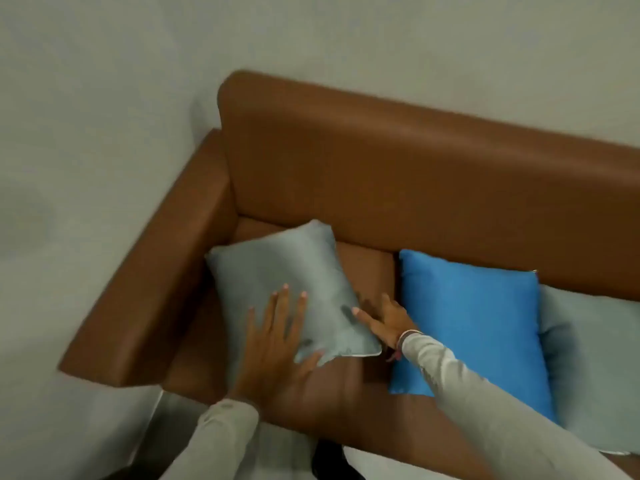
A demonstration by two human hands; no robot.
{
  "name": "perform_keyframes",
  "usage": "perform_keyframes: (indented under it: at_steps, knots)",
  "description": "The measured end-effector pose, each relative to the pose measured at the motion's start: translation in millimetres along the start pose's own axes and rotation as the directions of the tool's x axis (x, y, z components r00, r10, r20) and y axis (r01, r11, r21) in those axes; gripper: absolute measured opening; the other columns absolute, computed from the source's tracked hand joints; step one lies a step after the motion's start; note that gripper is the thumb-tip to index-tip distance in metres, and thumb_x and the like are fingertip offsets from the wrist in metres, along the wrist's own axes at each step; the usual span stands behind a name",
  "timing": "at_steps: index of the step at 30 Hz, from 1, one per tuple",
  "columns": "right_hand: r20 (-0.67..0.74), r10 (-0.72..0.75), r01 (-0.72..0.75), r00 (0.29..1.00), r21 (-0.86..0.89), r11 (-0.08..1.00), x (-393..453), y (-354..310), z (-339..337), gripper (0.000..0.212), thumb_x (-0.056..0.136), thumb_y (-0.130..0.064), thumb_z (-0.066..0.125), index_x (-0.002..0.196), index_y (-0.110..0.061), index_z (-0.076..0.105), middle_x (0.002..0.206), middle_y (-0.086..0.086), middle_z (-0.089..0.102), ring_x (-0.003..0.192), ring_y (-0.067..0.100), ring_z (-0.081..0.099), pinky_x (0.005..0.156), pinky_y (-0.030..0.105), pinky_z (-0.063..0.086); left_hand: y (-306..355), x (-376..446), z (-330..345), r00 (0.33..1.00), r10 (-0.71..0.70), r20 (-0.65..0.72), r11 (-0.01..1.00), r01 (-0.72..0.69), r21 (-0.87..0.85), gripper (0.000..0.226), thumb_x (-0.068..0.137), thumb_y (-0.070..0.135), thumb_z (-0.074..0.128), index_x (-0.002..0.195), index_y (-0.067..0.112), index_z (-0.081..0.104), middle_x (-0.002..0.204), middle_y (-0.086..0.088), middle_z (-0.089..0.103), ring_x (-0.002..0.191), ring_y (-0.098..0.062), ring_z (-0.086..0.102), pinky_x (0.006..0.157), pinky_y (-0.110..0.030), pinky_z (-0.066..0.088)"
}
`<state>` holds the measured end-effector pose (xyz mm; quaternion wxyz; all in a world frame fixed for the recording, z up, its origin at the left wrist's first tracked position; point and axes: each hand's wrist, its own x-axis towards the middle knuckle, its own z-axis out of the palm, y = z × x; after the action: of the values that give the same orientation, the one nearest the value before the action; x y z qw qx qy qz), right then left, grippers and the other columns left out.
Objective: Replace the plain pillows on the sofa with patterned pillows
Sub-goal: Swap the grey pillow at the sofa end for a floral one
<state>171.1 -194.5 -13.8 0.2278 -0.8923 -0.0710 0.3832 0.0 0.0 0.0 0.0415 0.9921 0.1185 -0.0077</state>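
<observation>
A plain grey pillow [284, 275] lies tilted on the left end of the brown sofa [415, 174]. My left hand [273, 344] rests flat on the pillow's near left side, fingers spread. My right hand [384, 320] touches the pillow's right edge with its fingers apart. Beside it, a plain blue pillow [474, 327] leans on the seat, and another pale grey pillow [595, 358] lies partly behind it at the right. No patterned pillow is in view.
The sofa's left armrest [156, 271] stands close to a pale wall [104, 116]. The backrest runs along the same wall. Pale floor [86, 427] shows at the lower left, and something dark [329, 459] sits at the bottom edge.
</observation>
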Motion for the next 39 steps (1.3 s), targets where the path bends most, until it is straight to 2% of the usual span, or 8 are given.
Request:
perform_keyframes:
  at_steps: [4, 10, 15, 18, 23, 27, 30, 39]
  knots:
    - [0.124, 0.08, -0.111, 0.989, 0.264, 0.958, 38.0, 25.5, 52.1, 0.089, 0.072, -0.073, 0.073, 0.145, -0.028, 0.049, 0.131, -0.003, 0.066, 0.124, 0.026, 0.062, 0.094, 0.022, 0.05, 9.4, -15.6, 60.5, 0.986, -0.014, 0.165, 0.999, 0.02, -0.033, 0.115, 0.07, 0.078, 0.071, 0.16, 0.014, 0.04, 0.164, -0.022, 0.041, 0.144, -0.043, 0.052, 0.1, -0.072, 0.05]
    - [0.162, 0.049, -0.107, 0.986, 0.372, 0.922, 38.0, 21.5, 93.0, 0.043, 0.096, -0.027, 0.069, 0.128, 0.001, 0.064, 0.121, 0.017, 0.071, 0.116, 0.034, 0.066, 0.101, 0.044, 0.053, -4.7, -24.3, 90.3, 0.97, -0.027, 0.242, 1.0, 0.023, 0.019, 0.131, 0.061, 0.081, 0.078, 0.163, 0.012, 0.033, 0.167, -0.025, 0.034, 0.151, -0.044, 0.041, 0.105, -0.075, 0.044]
    - [0.221, 0.081, -0.228, 0.972, 0.797, 0.559, -8.1, -42.7, 82.7, 0.027, 0.092, -0.013, 0.069, 0.078, 0.009, 0.067, 0.08, 0.023, 0.067, 0.066, 0.029, 0.066, 0.061, 0.032, 0.054, -22.7, -17.9, 61.0, 0.999, 0.036, -0.04, 0.998, -0.033, 0.055, 0.104, 0.089, 0.073, 0.057, 0.165, 0.01, 0.023, 0.164, -0.03, 0.037, 0.151, -0.046, 0.038, 0.119, -0.075, 0.025]
    - [0.189, -0.011, -0.165, 0.982, 0.884, 0.437, -30.8, -100.1, 44.5, 0.034, 0.086, -0.023, 0.071, 0.07, 0.004, 0.059, 0.065, 0.018, 0.055, 0.048, 0.023, 0.05, 0.049, 0.027, 0.037, -50.5, 19.7, 4.7, 0.957, 0.086, -0.277, 0.992, -0.108, -0.066, 0.078, 0.09, 0.033, 0.064, 0.159, 0.013, 0.033, 0.149, -0.025, 0.058, 0.134, -0.043, 0.061, 0.112, -0.065, 0.044]
    - [-0.268, -0.239, 0.359, 0.933, 0.672, 0.648, -28.6, -157.4, -28.3, 0.052, 0.088, -0.055, 0.067, 0.063, -0.011, 0.057, 0.054, 0.002, 0.051, 0.049, 0.014, 0.046, 0.055, 0.035, 0.035, -117.1, 132.2, -81.1, 0.946, 0.174, -0.272, 0.891, -0.269, -0.366, 0.063, 0.074, 0.026, 0.083, 0.127, -0.004, 0.07, 0.116, -0.027, 0.077, 0.104, -0.045, 0.076, 0.091, -0.057, 0.059]
    - [-0.429, -0.39, 0.426, 0.815, -0.012, 0.905, 20.1, -159.3, -57.5, 0.112, 0.048, -0.085, 0.073, 0.141, -0.028, 0.046, 0.137, -0.004, 0.052, 0.128, 0.016, 0.045, 0.107, 0.038, 0.042, -153.5, 227.4, -125.6, 0.952, 0.288, -0.101, 0.763, -0.292, -0.576, 0.061, 0.072, 0.042, 0.082, 0.119, 0.005, 0.075, 0.107, -0.014, 0.081, 0.099, -0.02, 0.075, 0.084, -0.034, 0.057]
    - [-0.343, -0.454, 0.429, 0.822, -0.151, 0.891, 66.0, -171.8, -67.8, 0.143, 0.045, -0.078, 0.084, 0.16, -0.025, 0.018, 0.163, -0.001, 0.035, 0.149, 0.022, 0.035, 0.122, 0.048, 0.03, -162.8, 291.1, -139.7, 0.95, 0.308, -0.061, 0.745, -0.28, -0.605, 0.064, 0.066, 0.048, 0.091, 0.113, 0.007, 0.078, 0.109, -0.01, 0.082, 0.101, -0.018, 0.075, 0.089, -0.033, 0.059]
    - [-0.535, -0.457, 0.551, 0.711, 0.02, 0.834, 121.4, -186.4, -111.9, 0.042, 0.076, -0.033, 0.088, 0.111, -0.015, 0.075, 0.089, 0.005, 0.078, 0.08, 0.016, 0.073, 0.078, 0.034, 0.061, -178.1, 369.3, -130.0, 0.954, 0.259, 0.15, 0.485, 0.006, -0.874, 0.046, 0.076, -0.001, 0.089, 0.119, 0.003, 0.074, 0.111, 0.004, 0.082, 0.105, -0.008, 0.077, 0.092, -0.026, 0.063]
